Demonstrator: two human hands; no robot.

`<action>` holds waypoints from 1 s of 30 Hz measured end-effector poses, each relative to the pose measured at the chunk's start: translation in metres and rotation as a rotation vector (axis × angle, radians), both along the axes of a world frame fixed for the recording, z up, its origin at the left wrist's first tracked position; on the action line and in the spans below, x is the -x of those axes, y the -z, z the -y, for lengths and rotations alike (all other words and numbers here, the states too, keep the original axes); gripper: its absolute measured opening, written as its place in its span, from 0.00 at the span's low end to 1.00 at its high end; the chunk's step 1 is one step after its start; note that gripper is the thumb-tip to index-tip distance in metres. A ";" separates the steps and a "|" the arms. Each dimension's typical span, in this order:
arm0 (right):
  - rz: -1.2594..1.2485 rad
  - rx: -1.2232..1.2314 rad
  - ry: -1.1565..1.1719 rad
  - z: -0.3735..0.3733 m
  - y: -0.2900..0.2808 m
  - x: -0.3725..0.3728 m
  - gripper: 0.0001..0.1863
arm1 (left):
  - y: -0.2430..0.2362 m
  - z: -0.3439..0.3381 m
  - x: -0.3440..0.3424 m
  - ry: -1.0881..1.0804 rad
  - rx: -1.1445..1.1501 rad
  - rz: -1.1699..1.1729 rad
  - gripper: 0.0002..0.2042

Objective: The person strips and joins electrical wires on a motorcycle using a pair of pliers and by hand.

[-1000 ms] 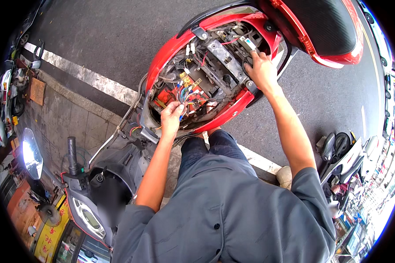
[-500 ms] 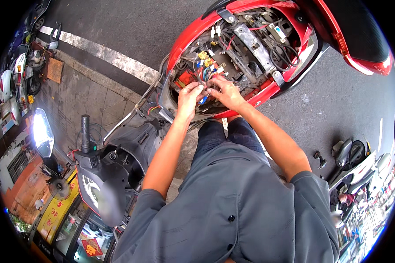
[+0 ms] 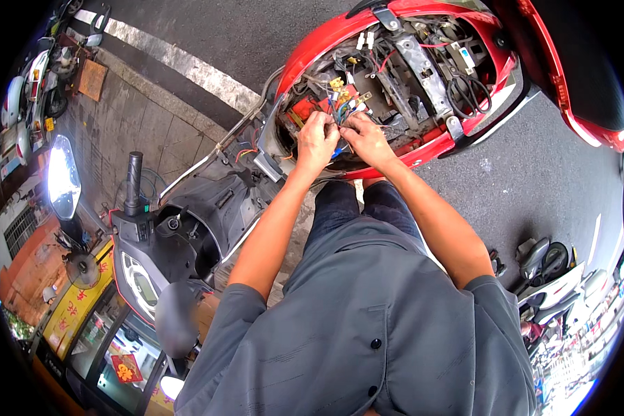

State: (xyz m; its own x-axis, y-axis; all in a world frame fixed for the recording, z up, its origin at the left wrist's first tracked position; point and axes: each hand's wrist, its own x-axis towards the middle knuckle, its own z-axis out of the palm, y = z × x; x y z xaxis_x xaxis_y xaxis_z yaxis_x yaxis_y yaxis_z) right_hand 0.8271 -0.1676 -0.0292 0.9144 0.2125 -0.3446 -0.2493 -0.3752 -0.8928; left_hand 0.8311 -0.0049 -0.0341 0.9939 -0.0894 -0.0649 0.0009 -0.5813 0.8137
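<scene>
Left hand: my left hand (image 3: 315, 143) is turned knuckles up over the near edge of the open bay, its fingers curled and the thumb meeting them at the wires.
Right hand: my right hand (image 3: 369, 142) faces it from just beside, back upward, fingers bent, thumb and forefinger tips close to the left ones.
Grip: both are closed in a pinch on the wire bundle (image 3: 347, 107); which strand each has is hidden by my fingers.
Arms: my left forearm (image 3: 279, 218) slants up and rightward, my right forearm (image 3: 433, 208) slants up and leftward, elbows apart, so the two converge at the bay.
Wire bundle: in the front part of the bay, fanning out beyond my fingertips, with a blue piece (image 3: 337, 151) just below them, between my hands.
Bay: framed by the red body panel (image 3: 298, 66); a metal bracket (image 3: 423, 69) crosses it to the right of the wires, with a looped black cable (image 3: 469, 97) beyond.
Seat: the black seat (image 3: 589, 76) stands at the far right, well apart from my hands.
</scene>
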 end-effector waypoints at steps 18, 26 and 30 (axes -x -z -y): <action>-0.237 -0.104 0.121 0.002 -0.006 -0.001 0.14 | -0.002 -0.001 -0.015 0.124 -0.151 0.260 0.08; -0.151 -0.095 0.000 0.011 -0.012 -0.003 0.14 | 0.014 -0.029 -0.007 0.035 -0.029 -0.040 0.07; -0.109 -0.084 0.041 0.015 0.001 -0.003 0.14 | 0.002 -0.004 0.001 -0.231 0.789 -0.579 0.17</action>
